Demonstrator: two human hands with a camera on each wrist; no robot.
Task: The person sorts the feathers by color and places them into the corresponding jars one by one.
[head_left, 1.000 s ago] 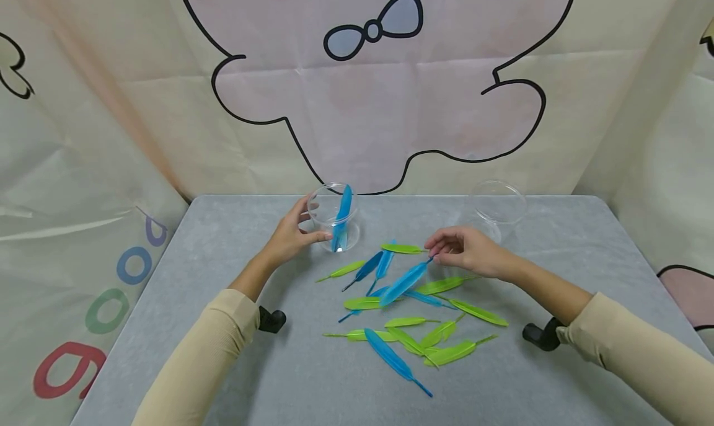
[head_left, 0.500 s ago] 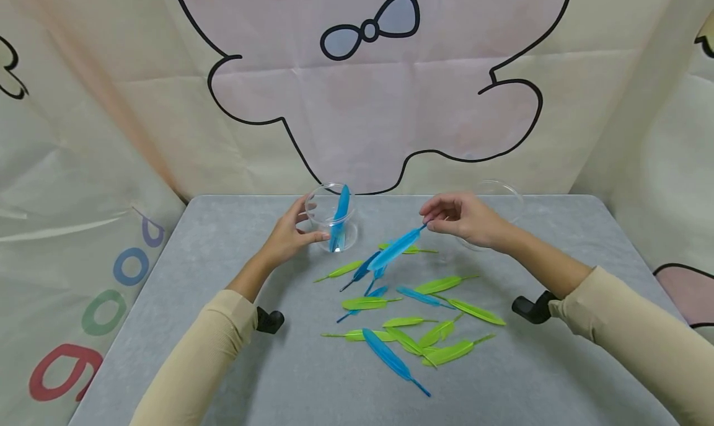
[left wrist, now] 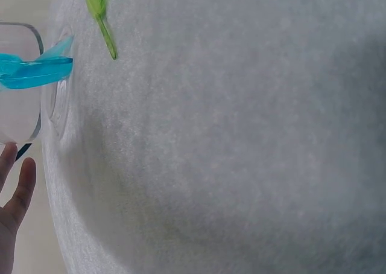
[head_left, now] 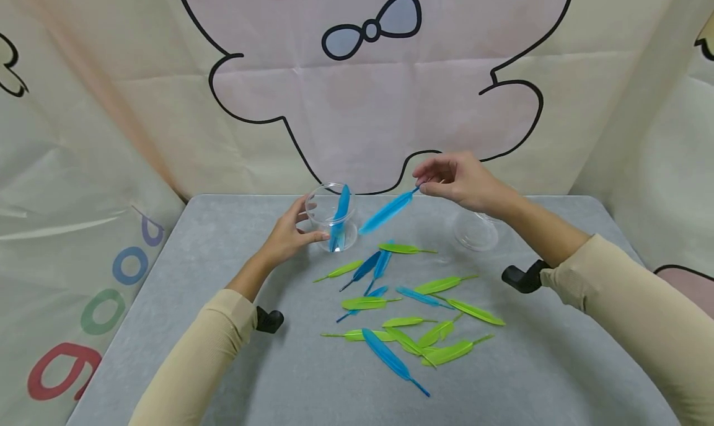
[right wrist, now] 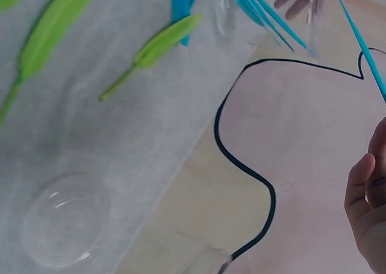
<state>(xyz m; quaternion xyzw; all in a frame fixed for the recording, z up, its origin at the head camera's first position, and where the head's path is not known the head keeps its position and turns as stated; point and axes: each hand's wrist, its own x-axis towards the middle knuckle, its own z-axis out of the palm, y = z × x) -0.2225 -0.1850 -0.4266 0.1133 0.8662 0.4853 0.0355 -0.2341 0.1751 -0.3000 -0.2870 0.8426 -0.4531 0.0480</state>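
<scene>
In the head view my left hand (head_left: 287,232) grips the side of a clear plastic cup (head_left: 319,218) standing at the table's back edge, thumb in front. Blue feathers (head_left: 339,218) stand inside that cup, one reaching its rim. Raised to the right of the cup, my right hand (head_left: 460,181) pinches a blue feather (head_left: 387,214) by its quill. Its vane points down and left towards the cup, apart from it. The right wrist view shows the held feather (right wrist: 360,38) above the curled fingers (right wrist: 359,180).
Several green feathers (head_left: 471,311) and blue feathers (head_left: 390,358) lie scattered across the middle of the grey table (head_left: 312,382). A second clear cup (head_left: 476,232) stands at the back right, partly behind my right hand. A printed cloth (head_left: 251,159) hangs behind the table.
My right hand has lifted the blue feather up from over the scattered feathers, towards the table's back edge and slightly left. The left hand and its cup have stayed in place.
</scene>
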